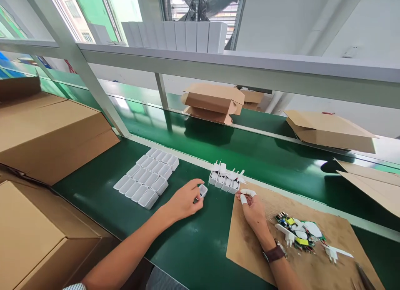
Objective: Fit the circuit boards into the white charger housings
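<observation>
My left hand (184, 201) grips a small white plastic case (203, 191) between thumb and fingers, just above the green bench. My right hand (253, 211) has white covers on thumb and forefinger. Its fingers are curled together beside the near end of a row of white cases with plug parts (221, 181); what they hold, if anything, is hidden. To the left, several open white cases (144, 176) stand in rows. A pile of circuit boards and white plug pieces (298, 231) lies right of my right hand.
Brown paper (243, 250) covers the bench at right, with a dark pointed tool (364, 275) near its edge. Large cardboard boxes (40, 131) stand at left. Beyond a pale rail lies a green belt (250, 146) with folded cartons (331, 131). A shelf beam (218, 67) crosses above.
</observation>
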Available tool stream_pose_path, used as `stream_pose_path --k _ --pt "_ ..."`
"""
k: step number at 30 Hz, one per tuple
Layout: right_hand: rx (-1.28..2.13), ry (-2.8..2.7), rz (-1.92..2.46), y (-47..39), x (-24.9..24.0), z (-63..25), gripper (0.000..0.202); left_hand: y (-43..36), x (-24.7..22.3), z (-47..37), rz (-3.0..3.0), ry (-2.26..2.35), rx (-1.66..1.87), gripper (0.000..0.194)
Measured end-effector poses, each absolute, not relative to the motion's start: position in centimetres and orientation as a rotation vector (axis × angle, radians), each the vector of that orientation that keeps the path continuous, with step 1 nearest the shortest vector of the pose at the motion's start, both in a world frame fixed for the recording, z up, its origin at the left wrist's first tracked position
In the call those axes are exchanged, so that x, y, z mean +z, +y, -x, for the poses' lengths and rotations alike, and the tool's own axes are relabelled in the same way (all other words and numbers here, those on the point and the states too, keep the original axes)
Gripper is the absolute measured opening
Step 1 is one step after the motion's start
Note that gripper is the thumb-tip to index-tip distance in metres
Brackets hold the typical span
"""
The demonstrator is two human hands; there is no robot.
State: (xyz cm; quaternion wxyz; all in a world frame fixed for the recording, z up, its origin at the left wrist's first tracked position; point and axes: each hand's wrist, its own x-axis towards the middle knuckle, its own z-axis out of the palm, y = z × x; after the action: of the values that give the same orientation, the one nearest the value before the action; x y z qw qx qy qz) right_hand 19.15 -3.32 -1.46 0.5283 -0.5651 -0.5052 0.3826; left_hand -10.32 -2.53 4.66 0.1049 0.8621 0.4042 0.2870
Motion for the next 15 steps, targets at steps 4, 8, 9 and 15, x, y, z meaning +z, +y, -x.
stream_pose_path --k 4,8,9,15 --pt "0.899 -1.219 1.378 -3.5 -0.9 -18.9 0.026 -2.9 3.1 7.9 -2.391 0.936 0.868 0.014" --pt "0.868 -1.224 1.401 -3.5 -0.6 -18.8 0.023 -2.4 1.7 6.7 -2.133 0.926 0.965 0.045" --pt "0.858 -1.222 1.406 -3.6 -0.5 -18.7 0.022 -2.4 1.4 6.5 -2.064 0.947 0.970 0.051" --pt "0.793 -1.178 1.428 -3.6 -0.3 -17.9 0.010 -2.8 0.4 5.7 -1.896 1.038 0.928 0.061"
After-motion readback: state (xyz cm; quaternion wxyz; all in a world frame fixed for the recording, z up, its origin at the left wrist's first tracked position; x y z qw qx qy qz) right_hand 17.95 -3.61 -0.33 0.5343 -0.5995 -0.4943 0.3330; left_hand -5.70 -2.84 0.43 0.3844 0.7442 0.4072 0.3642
